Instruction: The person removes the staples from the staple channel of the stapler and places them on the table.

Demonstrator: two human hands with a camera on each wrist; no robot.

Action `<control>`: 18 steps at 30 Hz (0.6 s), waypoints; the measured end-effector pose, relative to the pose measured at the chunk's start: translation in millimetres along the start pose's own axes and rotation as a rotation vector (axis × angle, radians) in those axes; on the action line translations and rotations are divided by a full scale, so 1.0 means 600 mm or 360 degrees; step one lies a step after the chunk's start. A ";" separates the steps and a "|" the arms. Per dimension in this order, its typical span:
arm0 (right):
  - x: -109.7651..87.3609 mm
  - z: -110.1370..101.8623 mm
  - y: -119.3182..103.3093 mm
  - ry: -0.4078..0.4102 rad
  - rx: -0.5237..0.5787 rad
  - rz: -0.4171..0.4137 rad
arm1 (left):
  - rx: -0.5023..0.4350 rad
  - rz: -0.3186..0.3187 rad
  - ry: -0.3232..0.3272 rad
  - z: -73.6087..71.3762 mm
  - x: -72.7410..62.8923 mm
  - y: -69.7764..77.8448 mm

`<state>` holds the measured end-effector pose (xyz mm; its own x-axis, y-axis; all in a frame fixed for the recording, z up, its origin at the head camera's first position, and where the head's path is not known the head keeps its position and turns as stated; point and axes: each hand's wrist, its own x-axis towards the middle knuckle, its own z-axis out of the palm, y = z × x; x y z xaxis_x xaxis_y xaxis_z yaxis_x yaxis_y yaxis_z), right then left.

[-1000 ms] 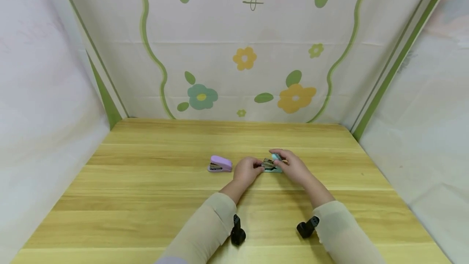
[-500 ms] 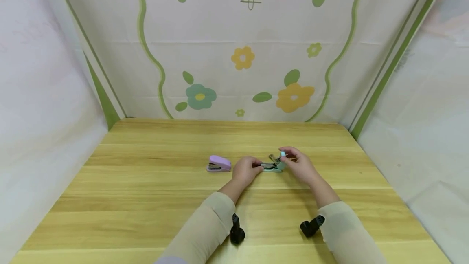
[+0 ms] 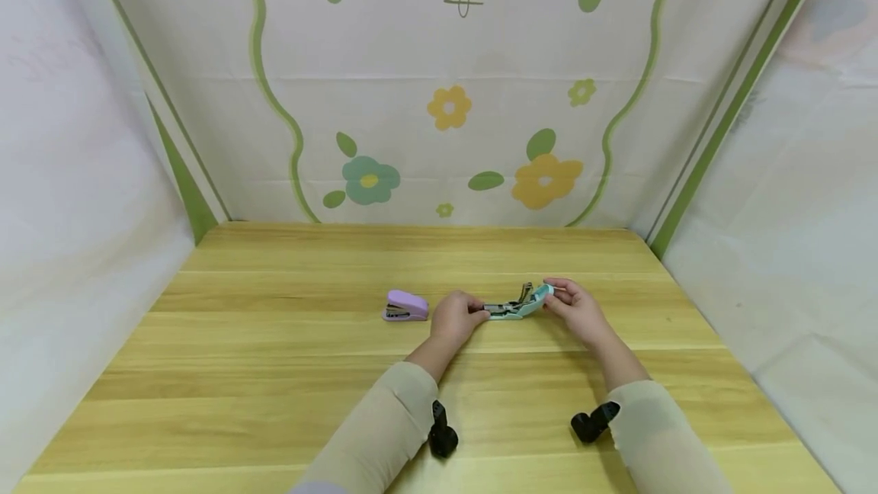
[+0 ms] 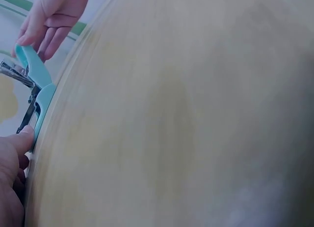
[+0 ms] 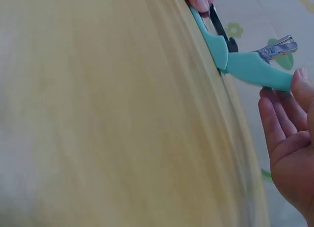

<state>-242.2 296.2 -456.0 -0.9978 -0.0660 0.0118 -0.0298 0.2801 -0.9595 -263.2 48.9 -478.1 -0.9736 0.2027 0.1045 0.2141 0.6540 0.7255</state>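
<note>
A mint-green stapler lies spread wide on the table, its top swung back to the right and its metal staple channel sticking up from the middle. My left hand pinches the front end of its base between thumb and fingers. The tip of the raised top is held by my right hand, thumb on one side and fingers on the other, as the right wrist view shows. To the left of my left hand stands a purple stapler, closed and untouched.
The wooden table reaches back to a white cloth wall printed with flowers. Cloth sides rise at left and right. A black wrist camera sits on the left sleeve, and another black camera on the right one.
My right hand has moved right, swinging the mint-green stapler's top back and down. The staple channel now stands apart from it. My left hand stays on the base.
</note>
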 end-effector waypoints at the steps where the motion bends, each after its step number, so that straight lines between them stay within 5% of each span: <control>1: -0.001 -0.002 0.003 -0.0005 0.0057 0.0009 | -0.0001 0.0003 0.0002 -0.001 0.000 0.000; 6: -0.004 -0.011 0.017 -0.0022 0.0207 0.0095 | 0.0020 0.0016 -0.0001 0.000 0.003 -0.001; 18: -0.007 -0.020 0.033 -0.0007 0.0241 0.0106 | -0.0015 0.0034 -0.0001 0.002 0.002 -0.007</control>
<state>-239.4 313.3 -471.9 -0.9970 -0.0563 -0.0540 0.0459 0.1365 -0.9896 -265.1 47.2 -481.6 -0.9688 0.2169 0.1199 0.2342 0.6426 0.7295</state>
